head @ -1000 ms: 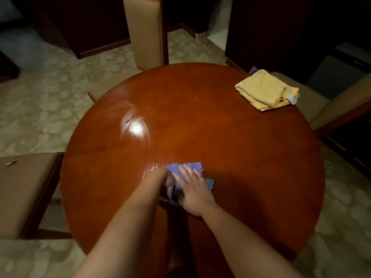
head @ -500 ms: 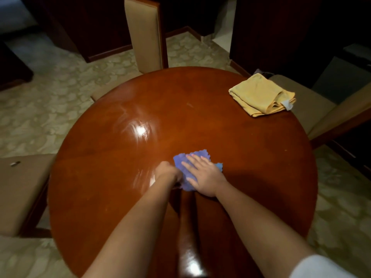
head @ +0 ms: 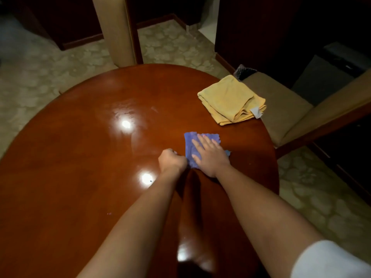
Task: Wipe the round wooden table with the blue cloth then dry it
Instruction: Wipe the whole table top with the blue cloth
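Observation:
The blue cloth [head: 190, 143] lies flat on the round wooden table [head: 80, 157], right of its middle. My right hand [head: 209, 155] presses on the cloth with straight, spread fingers. My left hand [head: 172, 161] is curled into a fist at the cloth's left edge and seems to grip that edge; the contact itself is hidden. A folded yellow cloth [head: 230, 99] rests near the table's far right edge. Wet streaks shine on the wood to the left of the blue cloth.
A beige chair [head: 118, 31] stands behind the table. Another beige chair [head: 291, 109] is tucked in at the right, close to the yellow cloth. Patterned floor surrounds the table, and dark cabinets line the back.
Both hands have slid the blue cloth across the table to the right and further from me, toward the yellow cloth. The camera has moved closer and turned left.

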